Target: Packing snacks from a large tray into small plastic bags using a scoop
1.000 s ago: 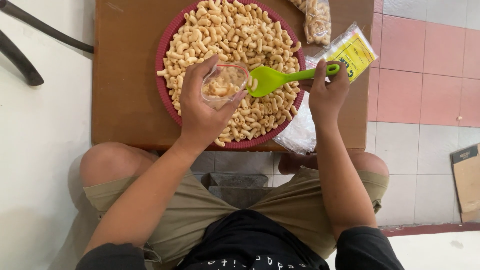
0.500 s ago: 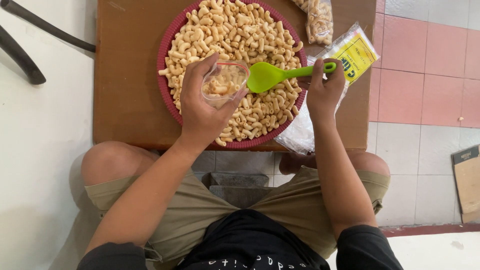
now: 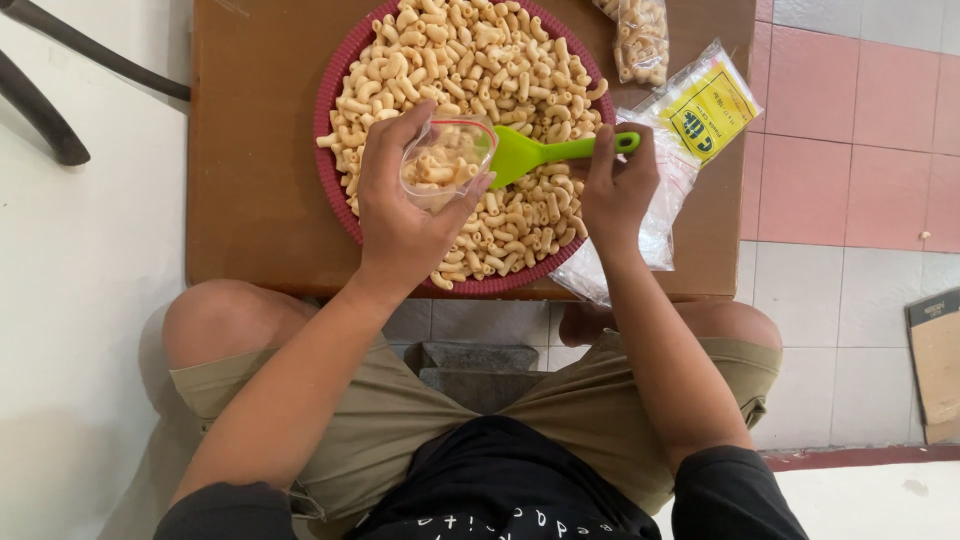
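Clear bag (image 3: 445, 162), seemingly part-filled with macaroni, left hand (image 3: 400, 215) holds.

One head cam looked straight down, close over the desk (image 3: 260, 200); fingers (image 3: 400, 150) sat mid-frame, lap below them, floor (image 3: 850, 180) to both sides.

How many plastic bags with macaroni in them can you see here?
2: one small clear bag held open in the left hand over the red tray, and one filled bag at the table's far edge. More may lie out of view.
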